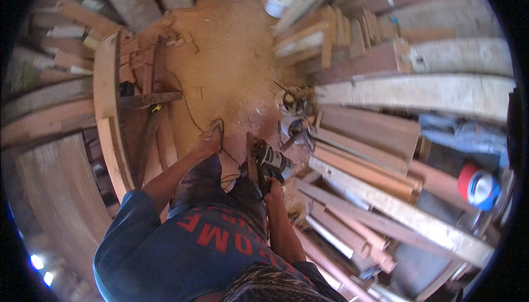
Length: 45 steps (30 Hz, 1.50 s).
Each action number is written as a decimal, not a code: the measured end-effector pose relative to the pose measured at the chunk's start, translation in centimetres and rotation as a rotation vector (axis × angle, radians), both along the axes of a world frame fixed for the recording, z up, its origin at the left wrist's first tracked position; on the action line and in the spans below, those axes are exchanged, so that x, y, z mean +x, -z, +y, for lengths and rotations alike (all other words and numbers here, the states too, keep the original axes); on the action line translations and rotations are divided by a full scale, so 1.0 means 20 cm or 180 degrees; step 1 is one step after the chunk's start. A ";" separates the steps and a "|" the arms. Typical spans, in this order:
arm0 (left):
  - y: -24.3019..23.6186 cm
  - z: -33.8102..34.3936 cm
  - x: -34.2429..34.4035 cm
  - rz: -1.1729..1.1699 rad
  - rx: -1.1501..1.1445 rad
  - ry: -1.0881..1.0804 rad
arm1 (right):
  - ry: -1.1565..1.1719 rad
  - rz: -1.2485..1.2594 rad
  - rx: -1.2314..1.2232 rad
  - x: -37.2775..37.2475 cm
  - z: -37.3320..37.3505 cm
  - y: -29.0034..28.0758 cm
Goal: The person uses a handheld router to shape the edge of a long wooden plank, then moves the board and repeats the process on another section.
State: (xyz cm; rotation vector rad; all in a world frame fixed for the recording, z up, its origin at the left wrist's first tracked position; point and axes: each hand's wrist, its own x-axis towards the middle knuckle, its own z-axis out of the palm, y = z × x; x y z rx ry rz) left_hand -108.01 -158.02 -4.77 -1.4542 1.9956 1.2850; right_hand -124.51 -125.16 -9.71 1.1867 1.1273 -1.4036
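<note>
Hair: lower edge
Right hand: grips power tool
Left hand: grasps cord
Cord: loose loops could snag, jerking the power tool

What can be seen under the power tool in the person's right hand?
Dusty brown floor shows below, past the edges of the power tool. Directly beneath, the tool and right hand cover the view, so nothing there can be seen.

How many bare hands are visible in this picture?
2: the left hand holds a looped dark cord, and the right hand grips a power tool. No other hand shows.
</note>
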 end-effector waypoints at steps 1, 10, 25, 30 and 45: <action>-0.11 -0.05 0.18 -0.0138 -0.0236 -0.0442 | -0.0186 -0.0032 0.0202 -0.05 -0.08 -0.02; -0.44 0.20 2.17 -0.2539 -0.2773 -0.3997 | -0.2310 0.1185 -0.0200 -0.26 -1.05 -0.23; 0.13 1.16 3.08 -0.0318 -0.0148 -0.9677 | -0.4046 0.1873 0.0065 0.33 -2.77 -0.90; 0.00 1.04 3.02 -0.1484 0.0103 -0.9606 | -0.3964 0.1996 -0.0693 0.44 -3.06 -1.51; -0.79 -0.31 2.33 -0.2449 0.1087 -0.9746 | -0.6000 0.3922 -0.1971 1.12 -4.08 -2.47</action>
